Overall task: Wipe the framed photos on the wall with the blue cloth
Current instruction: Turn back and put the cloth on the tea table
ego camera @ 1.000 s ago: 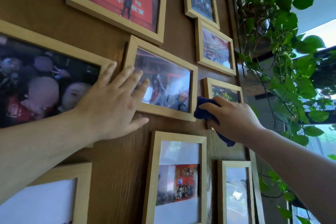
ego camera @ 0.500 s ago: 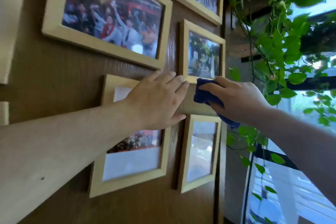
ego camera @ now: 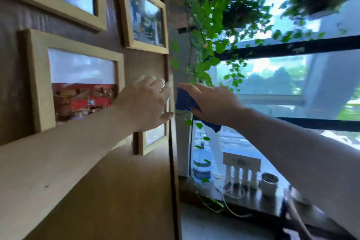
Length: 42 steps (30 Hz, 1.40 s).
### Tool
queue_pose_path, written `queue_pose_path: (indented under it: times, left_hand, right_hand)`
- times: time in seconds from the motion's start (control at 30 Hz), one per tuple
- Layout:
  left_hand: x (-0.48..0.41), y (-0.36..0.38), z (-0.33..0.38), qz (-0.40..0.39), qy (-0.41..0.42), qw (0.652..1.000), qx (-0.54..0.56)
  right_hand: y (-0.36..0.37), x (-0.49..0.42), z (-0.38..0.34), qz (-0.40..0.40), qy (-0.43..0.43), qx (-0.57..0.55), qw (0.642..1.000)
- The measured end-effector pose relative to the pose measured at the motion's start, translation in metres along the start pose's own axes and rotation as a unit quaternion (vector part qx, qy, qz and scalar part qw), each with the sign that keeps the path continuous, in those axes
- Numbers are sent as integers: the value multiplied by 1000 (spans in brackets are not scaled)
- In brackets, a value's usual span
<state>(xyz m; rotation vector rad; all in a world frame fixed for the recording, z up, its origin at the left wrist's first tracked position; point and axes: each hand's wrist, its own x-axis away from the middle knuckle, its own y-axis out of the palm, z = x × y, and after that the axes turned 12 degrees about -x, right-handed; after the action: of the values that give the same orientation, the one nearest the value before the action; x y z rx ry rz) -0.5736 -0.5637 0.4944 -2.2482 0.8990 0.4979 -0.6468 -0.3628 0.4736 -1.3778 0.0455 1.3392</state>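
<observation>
Wiping: our right hand [ego camera: 212,103] fingers clamp the blue cloth [ego camera: 185,101].
Left hand [ego camera: 145,103]: fingers apart, flat.
Tip: we press flat on the lower frame [ego camera: 143,144].

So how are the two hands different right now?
The right hand is closed around the blue cloth; the left hand holds nothing. The left hand's fingers are spread flat near the small wooden frame; the right hand's are curled, just past the wall's edge in front of the window. Both are bare and reach forward at about the same height.
</observation>
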Motion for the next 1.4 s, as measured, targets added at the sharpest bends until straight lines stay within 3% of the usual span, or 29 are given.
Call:
queue_pose_path:
  times: [0.23, 0.43, 0.7, 1.0, 1.4]
  left_hand:
    - [17, -8, 72, 51, 63, 990, 112]
    - [25, -58, 149, 88, 145, 966, 194]
    - [65, -155, 285, 155, 264, 885, 351]
    - [161, -290, 433, 179, 382, 786, 451]
    - [280, -446, 597, 204, 530, 685, 456]
  right_hand:
    - [-24, 92, -27, -70, 109, 73, 989]
    - [-80, 206, -37, -130, 200, 122, 963]
    - [-166, 393, -83, -168, 375, 118, 904]
    - [-266, 604, -191, -162, 546, 127, 812]
    - [-349, 818, -319, -193, 712, 121, 665]
